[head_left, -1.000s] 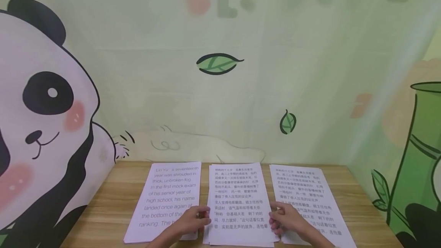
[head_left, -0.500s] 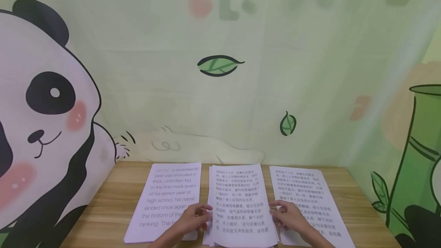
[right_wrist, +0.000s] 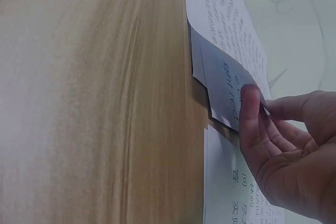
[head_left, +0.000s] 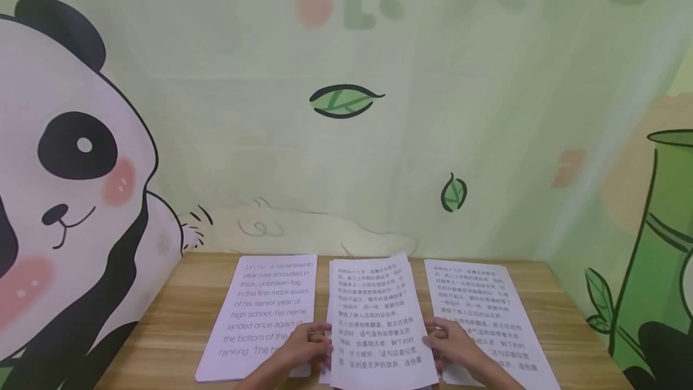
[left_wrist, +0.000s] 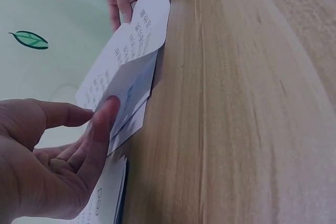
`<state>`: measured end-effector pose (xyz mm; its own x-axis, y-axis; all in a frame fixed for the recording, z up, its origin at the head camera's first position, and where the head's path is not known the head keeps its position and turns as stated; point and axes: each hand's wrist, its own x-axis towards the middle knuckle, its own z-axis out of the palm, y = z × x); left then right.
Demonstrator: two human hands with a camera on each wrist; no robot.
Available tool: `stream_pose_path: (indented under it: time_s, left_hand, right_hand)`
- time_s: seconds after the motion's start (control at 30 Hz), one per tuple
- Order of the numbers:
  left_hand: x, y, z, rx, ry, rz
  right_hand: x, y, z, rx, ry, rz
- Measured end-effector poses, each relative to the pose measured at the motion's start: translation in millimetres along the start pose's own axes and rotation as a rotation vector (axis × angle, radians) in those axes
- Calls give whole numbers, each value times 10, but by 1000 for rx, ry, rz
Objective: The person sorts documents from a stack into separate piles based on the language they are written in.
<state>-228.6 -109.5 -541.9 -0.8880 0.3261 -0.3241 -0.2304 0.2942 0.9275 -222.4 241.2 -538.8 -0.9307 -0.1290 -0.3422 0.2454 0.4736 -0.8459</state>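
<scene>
A printed sheet of paper (head_left: 376, 312) is bowed up off the middle stack. My left hand (head_left: 303, 345) pinches its left edge between thumb and fingers, and my right hand (head_left: 455, 345) pinches the opposite edge. In the left wrist view the sheet (left_wrist: 142, 38) curves between both hands, its near side raised. Beneath it, in the right wrist view, lies a lower page (right_wrist: 223, 100) with larger English letters. Most of that stack is hidden by the raised sheet.
To the left lies a stack of English pages (head_left: 271, 300), partly covered by my left hand. A stack of Chinese pages (head_left: 471, 294) lies to the right, under my right wrist. All rest on a wooden table (head_left: 168, 318) before a panda-printed backdrop (head_left: 243, 137).
The middle sheet has risen off its stack and bowed, its far right corner now pointing up. Both hands stay nearly in place at its edges.
</scene>
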Motion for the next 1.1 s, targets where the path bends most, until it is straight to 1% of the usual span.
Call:
stream_pose_path:
  time_s: [0.13,0.3,0.37,0.53,0.67,0.73,0.83,0.9,1.0,1.1]
  left_hand:
    - [-5,18,17,-1,-43,-42]
    - [0,24,44,25,-29,-57]
    - [-1,21,57,29,-10,-43]
    - [-15,26,61,41,13,-17]
    - [-11,48,65,50,28,-15]
    - [-17,63,67,44,28,0]
    - [-25,71,74,20,18,32]
    - [-32,71,81,-5,4,56]
    - [-20,83,97,-30,-21,73]
    - [8,107,122,-38,-45,92]
  right_hand:
    - [7,12,-12,1,-18,-1]
    - [4,27,-23,32,-35,4]
    - [-8,26,-30,48,-43,1]
    - [-49,9,-62,82,-59,-24]
    - [-67,-20,-82,104,-34,-26]
    - [-74,-38,-92,113,-12,-22]
    - [-88,-57,-118,121,7,-16]
    - [-102,-54,-144,129,6,-26]
    - [-119,-32,-189,141,-2,-51]
    - [-136,-13,-234,144,7,-62]
